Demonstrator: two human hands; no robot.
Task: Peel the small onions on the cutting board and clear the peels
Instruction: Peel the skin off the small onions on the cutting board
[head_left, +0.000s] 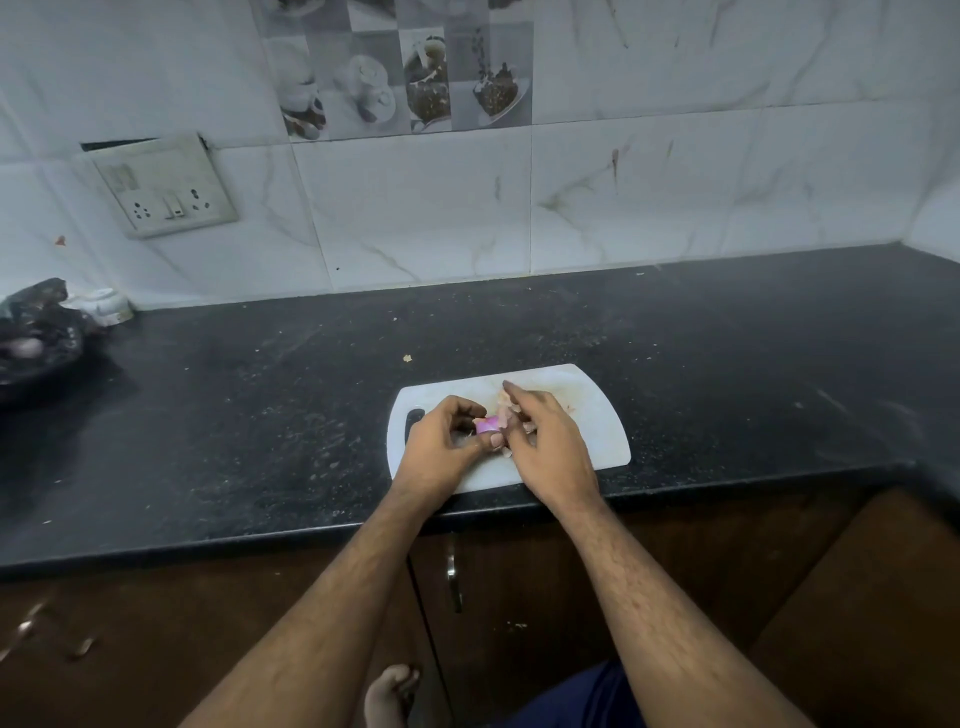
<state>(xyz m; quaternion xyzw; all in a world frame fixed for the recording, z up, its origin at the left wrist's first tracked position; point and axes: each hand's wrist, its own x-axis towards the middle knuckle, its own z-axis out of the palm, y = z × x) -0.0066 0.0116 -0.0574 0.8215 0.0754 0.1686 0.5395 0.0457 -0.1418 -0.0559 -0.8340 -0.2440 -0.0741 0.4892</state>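
A white cutting board (592, 415) lies near the front edge of the black counter. Above its middle, my left hand (441, 447) pinches a small pink-purple onion (487, 424) between thumb and fingers. My right hand (545, 441) meets it from the right, its fingers closed on a pale strip of peel (504, 413) that still hangs from the onion. A few pale peel scraps (506, 453) lie on the board under the hands. Most of the board's middle is hidden by my hands.
A crumpled black plastic bag (36, 338) sits at the far left of the counter with a small white cup (106, 304) behind it. A socket plate (166, 187) is on the tiled wall. Brown cabinet doors (519, 597) stand below the counter edge.
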